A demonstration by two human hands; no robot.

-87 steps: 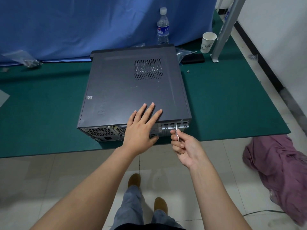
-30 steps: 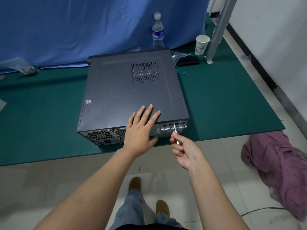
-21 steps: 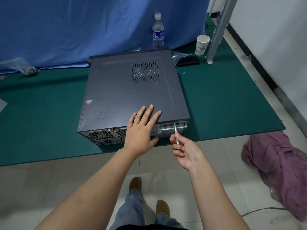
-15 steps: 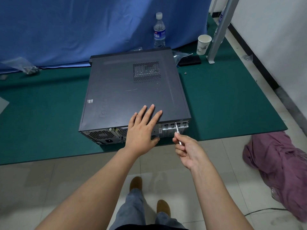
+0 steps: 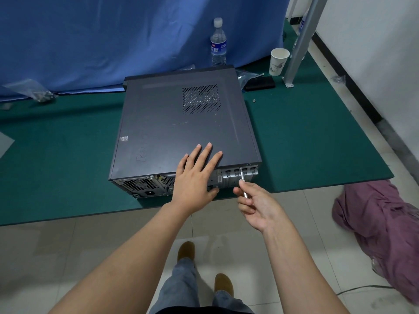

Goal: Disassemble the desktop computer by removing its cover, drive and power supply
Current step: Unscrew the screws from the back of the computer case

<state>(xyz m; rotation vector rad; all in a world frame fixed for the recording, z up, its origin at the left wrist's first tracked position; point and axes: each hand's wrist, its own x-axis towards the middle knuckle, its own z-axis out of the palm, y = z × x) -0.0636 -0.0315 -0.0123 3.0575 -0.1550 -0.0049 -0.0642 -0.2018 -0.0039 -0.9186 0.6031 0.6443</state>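
A dark grey desktop computer (image 5: pixel 176 128) lies on its side on the green mat (image 5: pixel 313 141), its rear panel toward me and its side cover closed on top. My left hand (image 5: pixel 196 177) lies flat with spread fingers on the cover's near edge and over the rear panel. My right hand (image 5: pixel 256 203) pinches a thin silver screwdriver (image 5: pixel 242 182). The tool's tip touches the rear panel by the expansion slot brackets (image 5: pixel 240 172), near the right corner. The power supply fan grille (image 5: pixel 139 185) shows at the rear left.
A water bottle (image 5: pixel 218 43), a paper cup (image 5: pixel 278 61) and a metal post (image 5: pixel 302 39) stand behind the case. A black flat object (image 5: pixel 260 83) and a small screw (image 5: pixel 254 100) lie on the mat. A purple cloth (image 5: pixel 381 225) lies on the tiled floor at right. My shoes (image 5: pixel 223 284) are below.
The screwdriver stays at the same spot on the rear panel while my right fingers shift slightly on its shaft. My left hand has not moved off the cover.
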